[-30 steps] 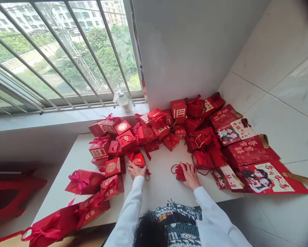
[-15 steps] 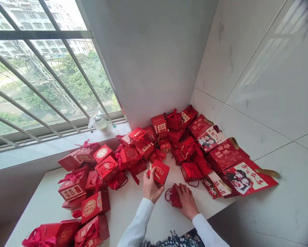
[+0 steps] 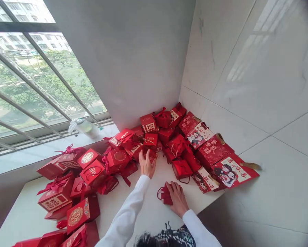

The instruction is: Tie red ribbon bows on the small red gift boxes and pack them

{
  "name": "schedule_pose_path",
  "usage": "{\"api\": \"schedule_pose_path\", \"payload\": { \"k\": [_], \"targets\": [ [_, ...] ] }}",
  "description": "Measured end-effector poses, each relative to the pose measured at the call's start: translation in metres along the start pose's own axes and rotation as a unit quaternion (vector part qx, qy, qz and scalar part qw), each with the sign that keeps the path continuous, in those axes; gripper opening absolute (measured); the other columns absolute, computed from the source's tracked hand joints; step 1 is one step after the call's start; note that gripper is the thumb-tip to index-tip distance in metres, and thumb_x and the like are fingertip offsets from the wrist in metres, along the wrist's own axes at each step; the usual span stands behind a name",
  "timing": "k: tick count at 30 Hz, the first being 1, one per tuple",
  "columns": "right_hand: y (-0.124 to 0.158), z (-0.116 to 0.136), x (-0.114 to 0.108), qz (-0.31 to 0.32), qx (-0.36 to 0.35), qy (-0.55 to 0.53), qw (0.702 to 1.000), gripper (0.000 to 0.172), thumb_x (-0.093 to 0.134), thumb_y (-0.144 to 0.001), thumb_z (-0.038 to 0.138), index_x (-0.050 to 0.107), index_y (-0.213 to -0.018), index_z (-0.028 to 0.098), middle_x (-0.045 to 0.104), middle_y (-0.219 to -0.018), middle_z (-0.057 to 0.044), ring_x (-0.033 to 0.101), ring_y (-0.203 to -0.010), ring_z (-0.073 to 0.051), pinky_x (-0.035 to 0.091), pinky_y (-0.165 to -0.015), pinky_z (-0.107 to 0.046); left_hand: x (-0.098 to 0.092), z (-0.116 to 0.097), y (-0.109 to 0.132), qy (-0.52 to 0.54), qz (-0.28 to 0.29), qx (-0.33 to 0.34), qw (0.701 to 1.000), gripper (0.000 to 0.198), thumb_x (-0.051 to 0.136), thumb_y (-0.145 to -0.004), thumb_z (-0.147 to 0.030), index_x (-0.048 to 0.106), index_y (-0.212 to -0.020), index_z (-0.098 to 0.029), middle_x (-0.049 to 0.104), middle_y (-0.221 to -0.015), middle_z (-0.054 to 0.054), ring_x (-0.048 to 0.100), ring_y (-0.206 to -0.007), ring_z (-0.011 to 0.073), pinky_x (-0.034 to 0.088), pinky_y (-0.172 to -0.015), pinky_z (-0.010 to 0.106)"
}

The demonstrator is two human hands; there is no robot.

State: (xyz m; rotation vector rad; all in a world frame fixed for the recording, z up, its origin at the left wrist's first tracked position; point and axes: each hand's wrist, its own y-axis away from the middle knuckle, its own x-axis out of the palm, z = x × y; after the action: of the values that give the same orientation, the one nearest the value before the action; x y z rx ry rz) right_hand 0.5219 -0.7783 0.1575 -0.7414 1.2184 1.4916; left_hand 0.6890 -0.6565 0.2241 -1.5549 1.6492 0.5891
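My left hand (image 3: 147, 164) stretches to the pile, its fingers apart over a small red box (image 3: 154, 156); whether they touch it I cannot tell. Just beyond the fingertips, a red candy box (image 3: 150, 139) with gold lettering lies on top of other boxes. Near the front of the table, my right hand (image 3: 178, 197) is over a small dark red gift bag (image 3: 166, 195), fingers closed around its right side. The bag's cord loop sticks out to the left, and part of the bag is hidden beneath the hand.
Red gift boxes with ribbons (image 3: 92, 173) crowd the left of the white table (image 3: 118, 209). Flat red gift bags with gold handles (image 3: 233, 171) lie along the right edge. A plastic-wrapped cup (image 3: 85, 127) stands on the sill beside the barred window (image 3: 53, 65).
My left hand has moved forward and set the red candy box onto the pile, letting it go. My right hand stays at the small bag. The camera view has turned right.
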Motion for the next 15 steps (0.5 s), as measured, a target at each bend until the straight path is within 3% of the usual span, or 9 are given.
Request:
{"api": "schedule_pose_path", "payload": {
  "k": [2, 5, 8, 10, 13, 15],
  "targets": [
    [-0.003, -0.001, -0.006, -0.008, -0.003, 0.013, 1.000, 0.096, 0.061, -0.059, 0.008, 0.025, -0.145, 0.026, 0.033, -0.146, -0.008, 0.025, -0.134, -0.029, 0.025, -0.107, -0.042, -0.007, 0.024, 0.055, -0.009, 0.004, -0.032, 0.999, 0.050, 0.057, -0.073, -0.014, 0.049, -0.123, -0.018, 0.026, -0.142, 0.014, 0.024, -0.137, 0.0281, 0.028, -0.109, 0.043],
    [-0.010, -0.004, -0.016, -0.026, 0.006, 0.040, 0.999, 0.088, 0.059, -0.065, 0.010, 0.025, -0.145, 0.021, 0.033, -0.145, -0.013, 0.028, -0.132, -0.031, 0.029, -0.104, -0.043, -0.023, 0.063, 0.144, -0.033, -0.010, -0.135, 0.990, 0.038, 0.055, -0.069, -0.009, 0.058, -0.107, -0.017, 0.044, -0.123, 0.013, 0.047, -0.119, 0.0265, 0.042, -0.100, 0.041],
    [-0.016, -0.007, -0.024, -0.036, 0.010, 0.066, 0.997, 0.079, 0.058, -0.073, 0.016, 0.024, -0.144, 0.015, 0.036, -0.139, -0.020, 0.035, -0.124, -0.036, 0.033, -0.098, -0.050, -0.051, 0.090, 0.214, -0.074, -0.065, -0.246, 0.964, 0.040, 0.052, -0.069, -0.008, 0.055, -0.108, -0.016, 0.048, -0.111, 0.012, 0.052, -0.111, 0.0272, 0.045, -0.096, 0.042],
    [-0.017, -0.009, -0.029, -0.029, 0.004, 0.081, 0.996, 0.081, 0.061, -0.071, 0.017, 0.025, -0.143, 0.011, 0.038, -0.134, -0.024, 0.038, -0.119, -0.040, 0.033, -0.094, -0.056, -0.075, 0.102, 0.241, -0.105, -0.108, -0.296, 0.943, 0.041, 0.050, -0.073, -0.011, 0.051, -0.113, -0.014, 0.046, -0.112, 0.014, 0.049, -0.113, 0.0279, 0.043, -0.099, 0.043],
    [-0.013, 0.000, -0.036, -0.041, -0.010, 0.103, 0.994, 0.095, 0.072, -0.061, 0.014, 0.024, -0.143, 0.011, 0.032, -0.136, -0.028, 0.033, -0.121, -0.047, 0.028, -0.091, -0.065, -0.116, 0.112, 0.255, -0.153, -0.157, -0.332, 0.918, 0.042, 0.049, -0.079, -0.016, 0.046, -0.121, -0.013, 0.041, -0.119, 0.015, 0.043, -0.119, 0.0273, 0.037, -0.105, 0.041],
    [-0.011, 0.021, -0.037, -0.055, -0.092, 0.076, 0.991, 0.097, 0.072, -0.062, 0.015, 0.020, -0.144, 0.011, 0.028, -0.138, -0.029, 0.028, -0.125, -0.048, 0.025, -0.093, -0.067, -0.143, 0.118, 0.256, -0.185, -0.174, -0.345, 0.904, 0.044, 0.049, -0.080, -0.017, 0.044, -0.124, -0.014, 0.039, -0.122, 0.014, 0.040, -0.122, 0.0275, 0.034, -0.106, 0.041]
  ]
}}
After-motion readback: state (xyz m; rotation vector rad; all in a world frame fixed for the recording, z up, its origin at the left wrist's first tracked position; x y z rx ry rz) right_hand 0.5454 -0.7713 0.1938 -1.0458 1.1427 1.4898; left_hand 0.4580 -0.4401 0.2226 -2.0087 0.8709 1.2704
